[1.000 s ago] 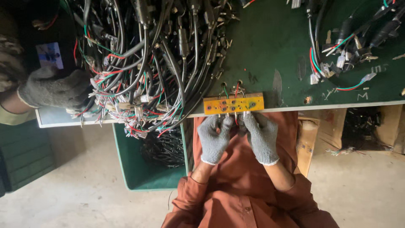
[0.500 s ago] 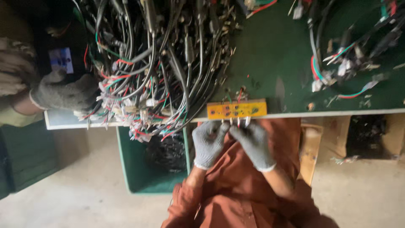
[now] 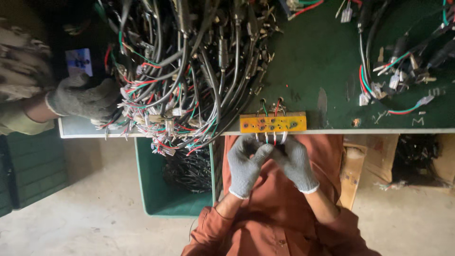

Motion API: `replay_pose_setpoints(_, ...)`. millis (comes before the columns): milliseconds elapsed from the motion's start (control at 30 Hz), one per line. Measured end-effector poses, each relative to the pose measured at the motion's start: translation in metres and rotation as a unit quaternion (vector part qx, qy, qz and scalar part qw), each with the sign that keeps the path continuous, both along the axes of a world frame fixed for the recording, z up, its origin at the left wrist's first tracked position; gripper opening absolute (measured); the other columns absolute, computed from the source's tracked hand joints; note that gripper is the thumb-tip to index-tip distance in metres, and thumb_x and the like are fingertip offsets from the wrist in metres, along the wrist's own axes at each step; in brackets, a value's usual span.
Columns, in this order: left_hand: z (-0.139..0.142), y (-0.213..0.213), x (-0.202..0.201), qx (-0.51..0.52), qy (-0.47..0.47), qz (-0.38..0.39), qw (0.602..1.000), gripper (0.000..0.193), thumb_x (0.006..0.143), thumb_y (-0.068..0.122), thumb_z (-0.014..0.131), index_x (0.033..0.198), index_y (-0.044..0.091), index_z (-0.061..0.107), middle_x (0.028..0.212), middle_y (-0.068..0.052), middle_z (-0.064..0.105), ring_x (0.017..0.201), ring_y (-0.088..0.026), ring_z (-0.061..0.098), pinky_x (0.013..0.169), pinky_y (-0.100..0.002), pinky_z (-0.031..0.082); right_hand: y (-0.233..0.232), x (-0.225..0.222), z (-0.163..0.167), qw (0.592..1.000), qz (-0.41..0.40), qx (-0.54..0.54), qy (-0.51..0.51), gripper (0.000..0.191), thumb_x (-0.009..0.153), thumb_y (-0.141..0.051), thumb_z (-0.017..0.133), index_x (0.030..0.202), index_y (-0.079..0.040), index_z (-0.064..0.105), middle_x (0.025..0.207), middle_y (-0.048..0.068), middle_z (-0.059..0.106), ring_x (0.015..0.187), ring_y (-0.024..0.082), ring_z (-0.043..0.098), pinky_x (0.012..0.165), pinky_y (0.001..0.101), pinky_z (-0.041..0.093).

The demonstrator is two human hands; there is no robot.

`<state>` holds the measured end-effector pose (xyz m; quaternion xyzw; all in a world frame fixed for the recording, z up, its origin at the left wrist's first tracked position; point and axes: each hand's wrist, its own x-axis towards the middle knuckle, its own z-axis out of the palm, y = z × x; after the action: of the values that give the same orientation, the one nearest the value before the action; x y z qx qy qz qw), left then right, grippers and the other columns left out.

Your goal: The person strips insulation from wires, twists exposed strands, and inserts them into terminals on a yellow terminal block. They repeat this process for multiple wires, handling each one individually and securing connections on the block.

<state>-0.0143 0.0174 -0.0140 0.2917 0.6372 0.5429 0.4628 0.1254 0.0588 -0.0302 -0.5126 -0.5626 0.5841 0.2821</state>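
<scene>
Layout at the worktop edge

The connector block (image 3: 272,122) is sitting on the worktop (image 3: 322,66) edge, with the wire heap (image 3: 189,71) lying to its left, a bin (image 3: 166,189) standing below the heap, and both hands meeting just under the block.

A tangled heap of cable harnesses (image 3: 189,71) is lying on the green table (image 3: 322,61), overhanging a green bin (image 3: 156,189).
</scene>
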Motion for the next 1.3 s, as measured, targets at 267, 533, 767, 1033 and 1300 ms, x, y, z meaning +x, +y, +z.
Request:
replay_pose_setpoints(267,-0.002,0.014,0.026,0.014,-0.231,0.133,0.964,0.018,0.085,-0.003,0.076,0.097,0.004,0.065,0.083,0.002,0.067,0.073,-0.006,0.061,0.066,-0.023,0.052,0.058,0.006,0.011,0.924,0.069,0.283,-0.248,0.025,0.083,-0.017,0.072,0.105,-0.005,0.068,0.105,0.013,0.071,0.096,0.033,0.068,0.087,0.0467,0.052)
replay_pose_setpoints(533,0.006,0.014,0.015,-0.013,-0.246,0.1,0.964,0.011,0.087,-0.001,0.072,0.093,0.006,0.066,0.081,0.003,0.067,0.072,-0.006,0.063,0.066,-0.024,0.054,0.033,0.169,-0.002,0.857,0.111,0.355,-0.357,0.026,0.077,-0.014,0.069,0.102,-0.007,0.07,0.101,0.012,0.073,0.098,0.035,0.068,0.086,0.0485,0.054)
replay_pose_setpoints(767,-0.001,0.012,0.013,-0.031,-0.163,0.058,0.984,0.014,0.091,0.002,0.076,0.086,0.003,0.063,0.072,-0.001,0.064,0.064,-0.008,0.057,0.058,-0.024,0.046,-0.03,0.095,0.01,0.81,0.423,0.25,-0.32,0.022,0.085,-0.037,0.069,0.078,-0.017,0.076,0.074,0.011,0.071,0.068,0.035,0.067,0.06,0.0506,0.051)
replay_pose_setpoints(1033,0.022,-0.018,-0.011,0.274,0.299,-0.183,0.896,0.046,0.083,0.019,0.077,0.121,-0.002,0.064,0.086,-0.012,0.065,0.075,-0.024,0.063,0.066,-0.033,0.052,-0.001,0.074,0.027,0.939,0.323,-0.005,-0.113,0.023,0.091,-0.032,0.067,0.097,-0.013,0.079,0.071,0.009,0.074,0.062,0.029,0.073,0.06,0.0429,0.055)
replay_pose_setpoints(1300,-0.044,-0.01,-0.009,0.153,0.5,-0.402,0.752,0.004,0.086,0.016,0.067,0.083,0.018,0.07,0.068,-0.002,0.066,0.057,-0.024,0.064,0.05,-0.041,0.045,-0.01,0.05,0.014,0.822,0.378,0.266,-0.333,0.023,0.092,-0.031,0.063,0.095,-0.01,0.072,0.083,0.011,0.072,0.076,0.031,0.071,0.066,0.0477,0.054)
